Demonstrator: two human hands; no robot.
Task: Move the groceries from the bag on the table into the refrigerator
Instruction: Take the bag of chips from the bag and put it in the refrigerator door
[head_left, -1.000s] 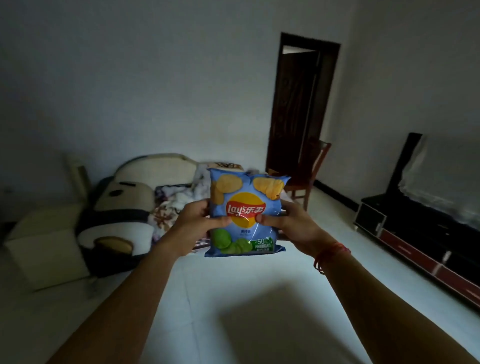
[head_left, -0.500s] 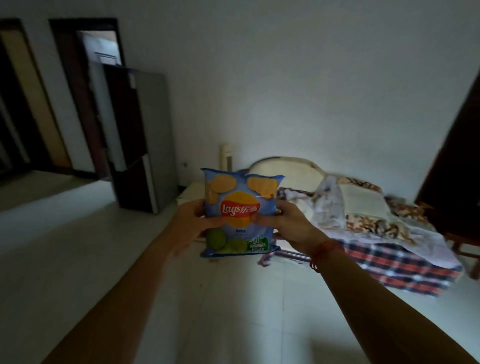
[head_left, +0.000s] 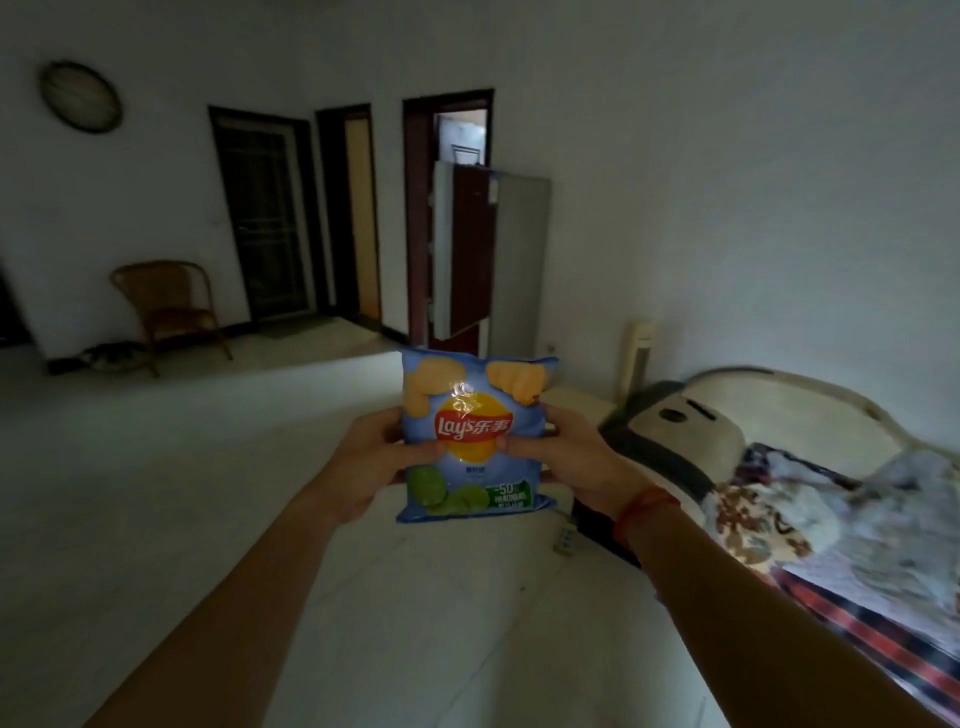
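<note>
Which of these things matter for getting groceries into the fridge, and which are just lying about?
Part of the job:
chips bag, held by the left hand and right hand
refrigerator, door open

Just lying about:
wicker chair
wall clock
bed

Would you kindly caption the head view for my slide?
Left hand and right hand grip a chip bag; refrigerator stands ahead.

View: one head-worn wide-angle camera, at standing height.
Facing: forward and slightly down, toward the refrigerator (head_left: 511, 260), which sits just above the frame's centre.
Nearness: refrigerator well off across the floor (head_left: 156, 493); chips bag (head_left: 475, 436) close, below and in front of the refrigerator.
</note>
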